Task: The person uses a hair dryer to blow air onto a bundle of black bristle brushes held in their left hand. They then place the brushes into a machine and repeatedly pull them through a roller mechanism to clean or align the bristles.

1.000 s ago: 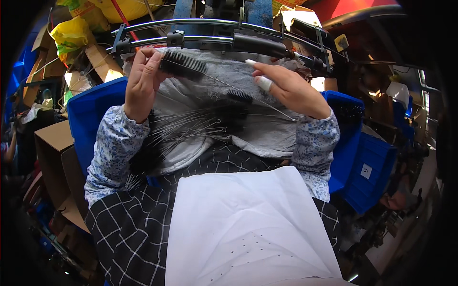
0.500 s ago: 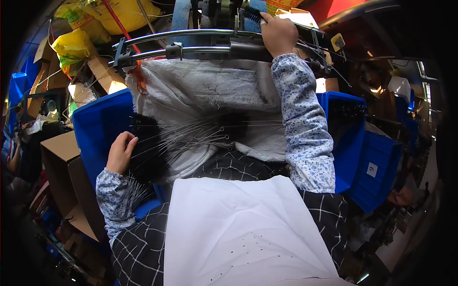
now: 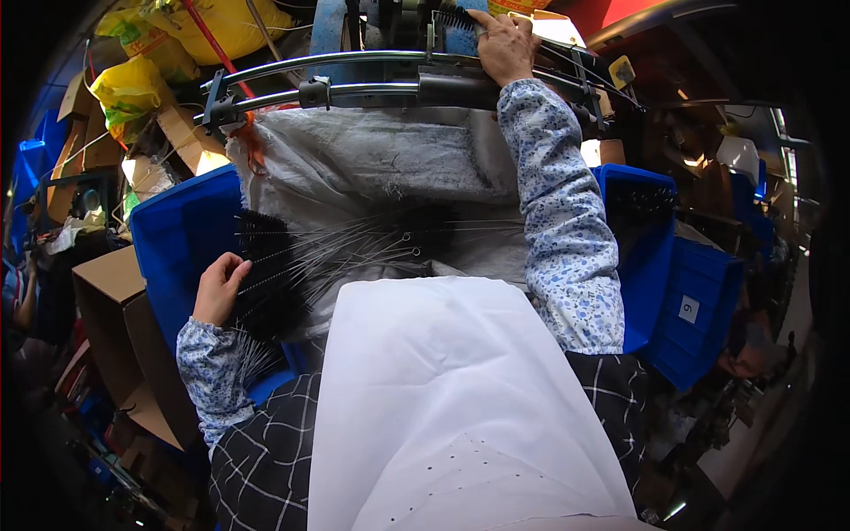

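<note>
So the right hand has gone up from the lap, fingers closed on a black bristle brush at the grey metal machine rail. Left hand dropped, fingers loosely curled on the pile of black wire-handled brushes in the blue plastic bin.

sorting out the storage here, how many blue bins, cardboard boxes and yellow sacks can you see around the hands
blue plastic bins: 3, one by the left hand at, one beside the right forearm, one further right
cardboard boxes: 1 that shows clearly, more lie too cluttered to count
yellow sacks: 2
total: 6
</note>
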{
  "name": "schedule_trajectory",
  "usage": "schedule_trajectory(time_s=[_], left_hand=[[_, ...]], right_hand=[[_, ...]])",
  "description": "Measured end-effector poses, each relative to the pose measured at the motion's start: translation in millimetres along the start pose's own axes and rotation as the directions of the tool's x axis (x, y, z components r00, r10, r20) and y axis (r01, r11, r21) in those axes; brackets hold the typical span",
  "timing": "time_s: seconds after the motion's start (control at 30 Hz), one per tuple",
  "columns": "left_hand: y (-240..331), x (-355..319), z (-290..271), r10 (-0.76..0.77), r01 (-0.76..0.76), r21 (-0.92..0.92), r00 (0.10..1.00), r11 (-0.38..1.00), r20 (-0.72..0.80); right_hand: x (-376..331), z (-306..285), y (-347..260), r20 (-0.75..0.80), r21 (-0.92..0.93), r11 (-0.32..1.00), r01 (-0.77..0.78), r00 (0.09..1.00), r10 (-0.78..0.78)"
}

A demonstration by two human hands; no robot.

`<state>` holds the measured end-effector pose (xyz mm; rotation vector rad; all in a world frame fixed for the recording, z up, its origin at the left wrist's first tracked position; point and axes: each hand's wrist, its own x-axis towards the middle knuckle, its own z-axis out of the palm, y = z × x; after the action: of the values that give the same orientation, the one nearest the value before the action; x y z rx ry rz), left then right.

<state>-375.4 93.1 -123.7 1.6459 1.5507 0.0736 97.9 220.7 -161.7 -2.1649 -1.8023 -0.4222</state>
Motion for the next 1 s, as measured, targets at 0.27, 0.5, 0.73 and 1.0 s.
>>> schedule_trajectory(time_s=[0.27, 0.5, 0.73, 1.0], left_hand=[[20, 0, -1, 0.14, -0.222, -0.116, 0.865, 0.968, -0.482], [22, 2, -40, 0.249, -0.577, -0.133, 0.534, 0.806, -0.808], [29, -3, -63, 0.19, -0.711, -0.162, 0.389, 0.684, -0.901], [43, 2, -41, 0.197, -0.686, -0.208, 0.463, 0.697, -0.864]], right_hand=[[-4, 1, 0, -0.054, 0.038, 0.998, 0.055, 0.997, -0.053], [-6, -8, -7, -0.128, 0.082, 0.989, 0.12, 0.986, -0.109], [0, 10, 0, -0.083, 0.113, 0.988, 0.109, 0.991, -0.1], [0, 19, 11, -0.132, -0.102, 0.986, 0.129, 0.981, -0.142]])
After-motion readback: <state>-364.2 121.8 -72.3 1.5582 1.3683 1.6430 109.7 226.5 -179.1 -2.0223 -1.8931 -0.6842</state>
